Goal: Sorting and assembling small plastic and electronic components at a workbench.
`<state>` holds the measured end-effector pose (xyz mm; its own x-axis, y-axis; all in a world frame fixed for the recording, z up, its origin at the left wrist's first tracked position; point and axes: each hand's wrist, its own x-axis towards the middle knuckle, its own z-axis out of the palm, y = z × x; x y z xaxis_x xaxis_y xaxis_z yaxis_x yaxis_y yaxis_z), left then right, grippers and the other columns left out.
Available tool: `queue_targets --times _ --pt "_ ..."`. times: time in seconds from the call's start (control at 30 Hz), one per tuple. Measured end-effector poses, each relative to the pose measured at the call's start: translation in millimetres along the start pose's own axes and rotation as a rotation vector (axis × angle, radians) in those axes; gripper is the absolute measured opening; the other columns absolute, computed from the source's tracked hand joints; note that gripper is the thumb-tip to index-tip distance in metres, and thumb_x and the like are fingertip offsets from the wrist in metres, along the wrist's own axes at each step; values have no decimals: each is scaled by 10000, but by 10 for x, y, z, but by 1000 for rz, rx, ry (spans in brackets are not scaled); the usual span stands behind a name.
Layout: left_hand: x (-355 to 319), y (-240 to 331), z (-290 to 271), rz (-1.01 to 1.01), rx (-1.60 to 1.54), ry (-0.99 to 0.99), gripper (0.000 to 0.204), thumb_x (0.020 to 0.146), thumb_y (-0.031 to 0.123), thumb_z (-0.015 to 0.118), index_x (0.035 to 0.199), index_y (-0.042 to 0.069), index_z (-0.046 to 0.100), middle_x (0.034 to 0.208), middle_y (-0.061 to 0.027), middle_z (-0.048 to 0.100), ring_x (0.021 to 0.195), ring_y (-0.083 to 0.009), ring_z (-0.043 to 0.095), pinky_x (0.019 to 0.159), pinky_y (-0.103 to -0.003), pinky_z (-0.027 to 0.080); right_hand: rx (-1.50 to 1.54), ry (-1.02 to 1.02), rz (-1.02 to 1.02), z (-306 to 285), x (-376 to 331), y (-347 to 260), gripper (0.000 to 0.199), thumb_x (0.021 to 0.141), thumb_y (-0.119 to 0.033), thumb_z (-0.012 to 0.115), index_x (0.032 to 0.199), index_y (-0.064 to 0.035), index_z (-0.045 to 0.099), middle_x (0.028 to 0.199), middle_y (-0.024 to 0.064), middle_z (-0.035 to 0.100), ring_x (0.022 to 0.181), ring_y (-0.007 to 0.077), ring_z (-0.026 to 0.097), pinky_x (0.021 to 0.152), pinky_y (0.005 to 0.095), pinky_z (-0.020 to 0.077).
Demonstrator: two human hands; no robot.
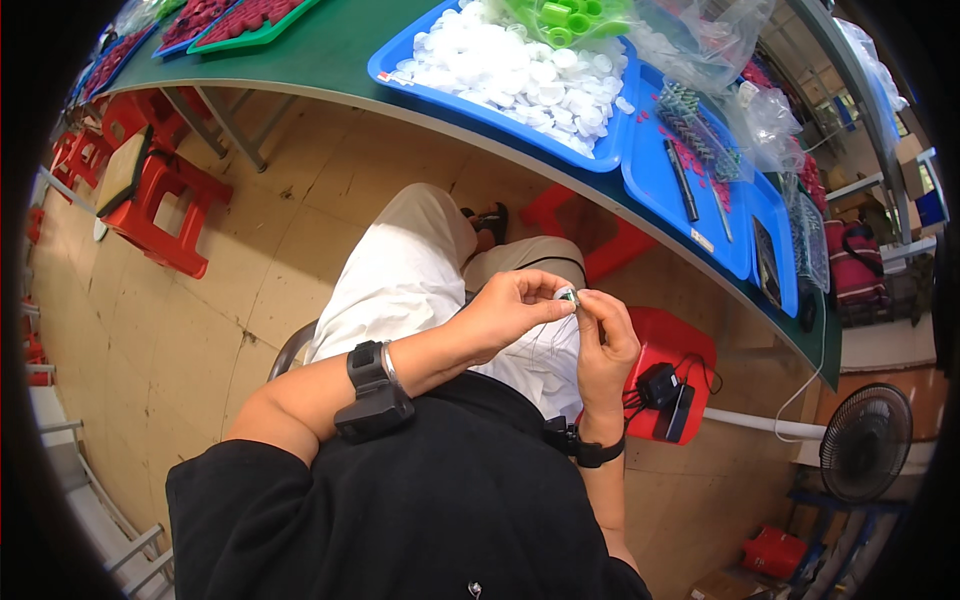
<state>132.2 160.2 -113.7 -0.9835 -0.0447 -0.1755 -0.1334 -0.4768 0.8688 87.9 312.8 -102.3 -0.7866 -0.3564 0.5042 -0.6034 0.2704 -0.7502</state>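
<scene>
Above my lap, my left hand pinches a small whitish piece with a green face between thumb and fingers. My right hand meets it from the right, its thumb and fingertips closed against the same piece. Fingers cover part of it, and its exact kind is too small to make out. Across the table edge, a blue tray holds a heap of small white round caps. A clear bag of bright green cup-shaped parts rests on the heap.
A second blue tray holds a black pen, small pink bits and clear racks. A third blue tray adjoins it. Trays of dark red pieces sit far left on the green table. Red stools and a black fan stand around.
</scene>
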Motion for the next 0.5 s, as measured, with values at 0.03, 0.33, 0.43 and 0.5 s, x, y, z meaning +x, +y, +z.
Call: queue_targets --times 0.03,0.33,0.43,0.5 --pt "6 8 -14 -1 1 0 249 906 99 660 1114 -36 641 975 -51 666 873 -86 609 782 -232 497 1 0 1 -1 -4 2 122 839 18 675 957 -13 676 945 118 673 880 228 661 781 306 520" --pt "-24 66 -33 73 88 -73 200 888 54 671 1071 -25 658 926 -22 642 854 -68 583 734 -216 483 -44 -19 13 -31 -8 -17 174 851 17 659 1023 -4 644 971 120 670 895 243 659 788 331 520" --pt "-46 93 -3 320 260 -92 158 892 48 665 1032 -25 671 893 -7 629 843 -71 582 714 -217 476 -85 8 -151 -35 -4 -4 178 853 16 656 1028 -9 639 985 126 665 902 256 655 794 333 519" --pt "-57 121 15 269 242 -106 184 911 77 649 1060 -28 675 938 -32 649 872 -86 590 754 -230 488 43 35 -75 -22 -16 39 169 849 25 659 1015 -8 647 996 120 663 921 239 649 810 317 512"
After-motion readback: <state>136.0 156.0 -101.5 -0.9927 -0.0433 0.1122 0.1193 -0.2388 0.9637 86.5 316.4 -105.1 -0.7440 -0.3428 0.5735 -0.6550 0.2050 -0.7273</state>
